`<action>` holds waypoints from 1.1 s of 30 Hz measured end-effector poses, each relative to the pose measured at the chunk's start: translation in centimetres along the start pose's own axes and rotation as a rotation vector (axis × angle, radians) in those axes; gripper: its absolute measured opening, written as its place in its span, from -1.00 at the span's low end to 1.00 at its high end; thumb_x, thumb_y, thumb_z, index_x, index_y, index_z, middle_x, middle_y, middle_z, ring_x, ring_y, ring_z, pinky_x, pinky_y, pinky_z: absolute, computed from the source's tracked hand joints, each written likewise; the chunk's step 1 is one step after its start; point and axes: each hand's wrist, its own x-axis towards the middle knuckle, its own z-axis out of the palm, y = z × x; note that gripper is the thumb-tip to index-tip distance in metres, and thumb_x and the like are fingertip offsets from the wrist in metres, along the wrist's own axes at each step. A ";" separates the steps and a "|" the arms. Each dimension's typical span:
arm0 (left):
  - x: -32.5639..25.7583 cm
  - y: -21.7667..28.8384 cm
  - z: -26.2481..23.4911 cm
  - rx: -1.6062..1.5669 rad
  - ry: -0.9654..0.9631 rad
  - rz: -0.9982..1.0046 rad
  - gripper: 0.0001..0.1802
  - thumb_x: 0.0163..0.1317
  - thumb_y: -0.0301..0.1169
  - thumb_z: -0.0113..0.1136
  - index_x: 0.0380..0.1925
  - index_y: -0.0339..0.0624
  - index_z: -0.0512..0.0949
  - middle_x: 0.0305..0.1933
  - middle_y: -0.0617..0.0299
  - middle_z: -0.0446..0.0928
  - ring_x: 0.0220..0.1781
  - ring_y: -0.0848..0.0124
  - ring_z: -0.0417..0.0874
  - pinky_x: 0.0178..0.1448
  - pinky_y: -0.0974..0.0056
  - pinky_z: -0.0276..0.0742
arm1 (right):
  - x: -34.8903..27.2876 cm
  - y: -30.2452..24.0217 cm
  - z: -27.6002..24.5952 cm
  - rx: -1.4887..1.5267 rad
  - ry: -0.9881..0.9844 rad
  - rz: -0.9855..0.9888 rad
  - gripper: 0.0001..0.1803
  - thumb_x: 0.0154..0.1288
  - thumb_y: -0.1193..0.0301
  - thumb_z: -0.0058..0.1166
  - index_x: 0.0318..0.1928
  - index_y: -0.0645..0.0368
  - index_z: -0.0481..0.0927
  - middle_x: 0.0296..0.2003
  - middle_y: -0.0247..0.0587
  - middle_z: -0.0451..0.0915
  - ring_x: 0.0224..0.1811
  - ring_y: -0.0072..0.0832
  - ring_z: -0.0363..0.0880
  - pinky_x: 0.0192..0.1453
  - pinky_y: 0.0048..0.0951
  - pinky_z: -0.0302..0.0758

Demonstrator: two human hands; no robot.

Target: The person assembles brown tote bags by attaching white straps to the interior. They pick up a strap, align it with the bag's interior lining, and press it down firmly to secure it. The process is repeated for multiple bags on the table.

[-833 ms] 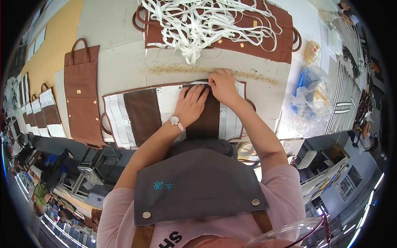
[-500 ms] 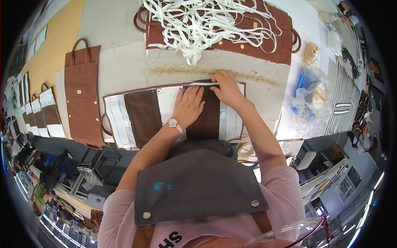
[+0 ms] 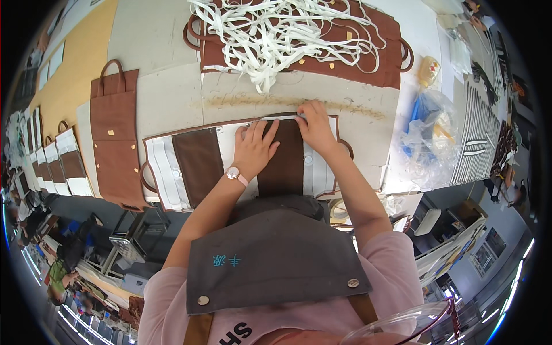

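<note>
In front of me lies an opened-out brown bag panel (image 3: 280,164), its inner side up, with dark brown sections, white sections and metal snaps. A narrow white strip (image 3: 283,118) runs along its far edge, between my hands. My left hand (image 3: 255,146) rests flat on the panel, fingers spread, the fingertips near the left end of the strip. At the strip's right end, my right hand (image 3: 315,127) is closed, thumb and fingers pinching the strip at the panel's edge. The fingers partly hide that end.
A tangled heap of white strips (image 3: 270,40) lies on brown bag panels (image 3: 379,46) at the far side. Another brown bag panel (image 3: 115,138) with a handle lies at left. Clear plastic bags (image 3: 434,138) and a row of white rods (image 3: 480,132) are at right.
My left hand has shifted slightly left and its fingers have spread apart, showing more of the white strip. My right hand stays at the far edge, nearly still.
</note>
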 end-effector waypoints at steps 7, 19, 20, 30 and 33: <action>0.0 0.2 0.0 0.007 -0.010 -0.012 -0.33 0.25 -0.08 0.23 0.35 0.06 0.38 0.16 0.20 0.39 0.23 0.29 0.38 0.26 -0.03 0.21 | 0.4 -0.3 0.3 -0.023 0.020 0.043 -0.73 0.05 0.60 0.24 -0.24 0.17 0.47 -0.23 -0.11 0.46 -0.11 -0.06 0.40 0.01 -0.12 0.36; 0.2 0.1 0.3 0.003 -0.027 -0.029 -0.31 0.21 -0.09 0.28 0.35 0.08 0.39 0.13 0.18 0.36 0.22 0.27 0.37 0.24 -0.04 0.19 | 2.1 -3.7 0.9 -0.321 -0.128 -0.054 -0.75 0.06 0.52 0.13 -0.18 0.19 0.55 -0.18 -0.11 0.51 -0.02 -0.12 0.45 0.10 -0.11 0.36; 0.2 0.0 0.2 0.002 -0.037 -0.026 -0.31 0.21 -0.09 0.29 0.35 0.08 0.39 0.14 0.19 0.35 0.23 0.27 0.36 0.24 -0.04 0.19 | 2.3 -3.7 1.2 -0.305 -0.144 -0.054 -0.75 0.05 0.52 0.13 -0.18 0.19 0.56 -0.18 -0.10 0.51 -0.01 -0.13 0.45 0.11 -0.12 0.36; -0.1 0.3 0.5 -0.008 0.013 -0.027 -0.32 0.19 -0.09 0.29 0.30 -0.05 0.40 0.15 0.17 0.36 0.28 0.25 0.33 0.25 -0.07 0.17 | 3.9 -3.7 1.8 -0.250 -0.316 -0.152 -0.82 0.04 0.56 0.11 -0.27 0.20 0.57 -0.21 -0.09 0.54 -0.02 -0.12 0.48 0.10 -0.13 0.39; -0.3 0.2 0.7 -0.049 0.028 -0.042 -0.33 0.20 -0.11 0.29 0.26 -0.16 0.40 0.18 0.14 0.36 0.28 0.22 0.34 0.27 -0.06 0.17 | 3.7 -3.0 2.3 -0.142 -0.294 -0.203 -0.83 0.03 0.59 0.09 -0.29 0.21 0.55 -0.23 -0.08 0.52 -0.03 -0.10 0.47 0.10 -0.15 0.40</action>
